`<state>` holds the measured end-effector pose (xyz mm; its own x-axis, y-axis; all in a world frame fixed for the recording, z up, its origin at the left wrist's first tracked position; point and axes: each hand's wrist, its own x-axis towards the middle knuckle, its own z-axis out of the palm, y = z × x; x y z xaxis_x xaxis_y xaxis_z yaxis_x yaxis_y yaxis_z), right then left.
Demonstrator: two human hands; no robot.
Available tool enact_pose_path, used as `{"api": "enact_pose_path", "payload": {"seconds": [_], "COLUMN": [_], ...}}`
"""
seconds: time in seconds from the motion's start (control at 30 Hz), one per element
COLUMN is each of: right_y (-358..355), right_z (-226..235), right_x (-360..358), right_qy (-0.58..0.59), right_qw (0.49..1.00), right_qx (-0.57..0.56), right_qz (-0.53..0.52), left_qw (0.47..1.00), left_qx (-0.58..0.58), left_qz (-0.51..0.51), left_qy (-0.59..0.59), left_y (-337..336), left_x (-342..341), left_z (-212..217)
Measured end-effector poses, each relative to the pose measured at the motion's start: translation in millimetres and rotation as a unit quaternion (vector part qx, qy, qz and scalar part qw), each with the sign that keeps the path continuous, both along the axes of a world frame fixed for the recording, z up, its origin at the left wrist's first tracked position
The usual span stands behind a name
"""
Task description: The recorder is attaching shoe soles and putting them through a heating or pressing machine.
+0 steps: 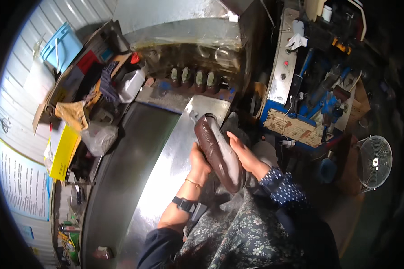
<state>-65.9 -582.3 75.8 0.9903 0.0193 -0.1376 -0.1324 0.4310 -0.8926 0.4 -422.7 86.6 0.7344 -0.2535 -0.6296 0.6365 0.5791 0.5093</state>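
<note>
A glossy dark brown leather shoe [207, 140], its pale bottom face turned to the right, is held slantwise in front of me. It has no outsole that I can see. My left hand [199, 160] is wrapped round its brown side, the fingers partly hidden behind it. On the pale side, my right hand [246, 155] supports it with the fingers close together and the thumb pointing up. Just beneath the shoe's upper end lies a shiny metal plate [206, 106]. A floral apron [238, 228] covers my front.
A dark conveyor belt [134, 152] runs along a steel strip [159, 179] toward a metal tunnel [188, 33]. Several brown shoes [198, 80] stand at its mouth. Cluttered shelving [72, 116] flanks the left. Rightward are a blue-framed machine [278, 119] and a round fan [375, 162].
</note>
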Motion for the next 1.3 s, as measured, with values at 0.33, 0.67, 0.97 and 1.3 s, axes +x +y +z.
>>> {"api": "enact_pose_path", "payload": {"seconds": [0.33,0.67,0.97,1.3], "right_y": [-147,-405,-442,-395], "right_z": [86,178,189,142], "right_x": [-90,-54,-27,-19], "right_qy": [-0.086,-0.068,0.095,0.180], "right_qw": [0.955,0.586,0.594,0.467], "right_qx": [-0.224,-0.640,-0.713,-0.752], "right_qz": [-0.175,-0.492,-0.361,-0.428], "left_qw": [0.586,0.423,0.398,0.382], "left_qx": [0.389,0.447,0.474,0.473], "left_qz": [-0.305,-0.292,-0.286,-0.298], "left_qy": [-0.642,-0.732,-0.731,-0.736], "left_y": [5,13,0,-4], "left_x": [-53,-60,-61,-67], "left_z": [-11,-72,-71,-71]}}
